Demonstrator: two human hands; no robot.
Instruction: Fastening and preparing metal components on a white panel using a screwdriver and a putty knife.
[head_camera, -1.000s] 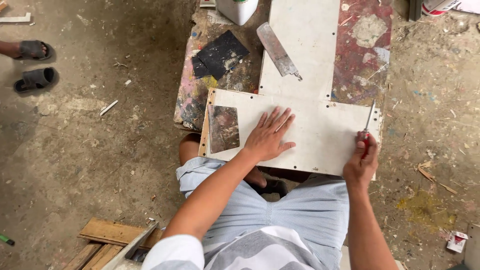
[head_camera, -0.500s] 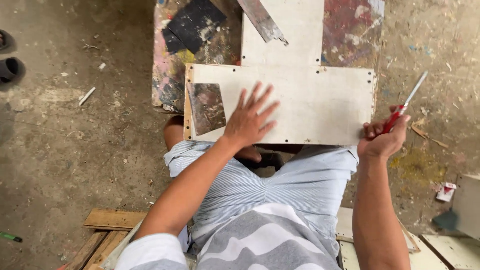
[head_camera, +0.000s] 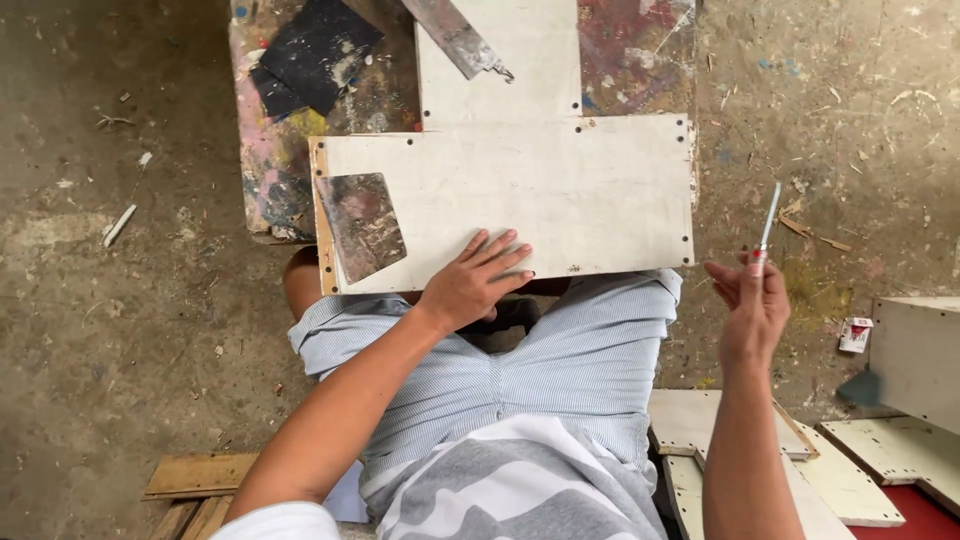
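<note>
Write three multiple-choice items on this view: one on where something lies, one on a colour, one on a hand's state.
1. Where does the left hand rest?
A. on the near edge of the white board
B. on the floor
C. on the black sheet

2. What colour is the handle end of the thin tool at the right hand?
A. green
B. red
C. yellow

3. How is the right hand placed?
A. flat on the board
B. raised off the board, holding the thin tool
C. empty on the lap

Key: 1 A, its fingers spread on the board's near edge; 2 B, red shows just above the fingers; 3 B, the hand is right of the board with the tool pointing up.
</note>
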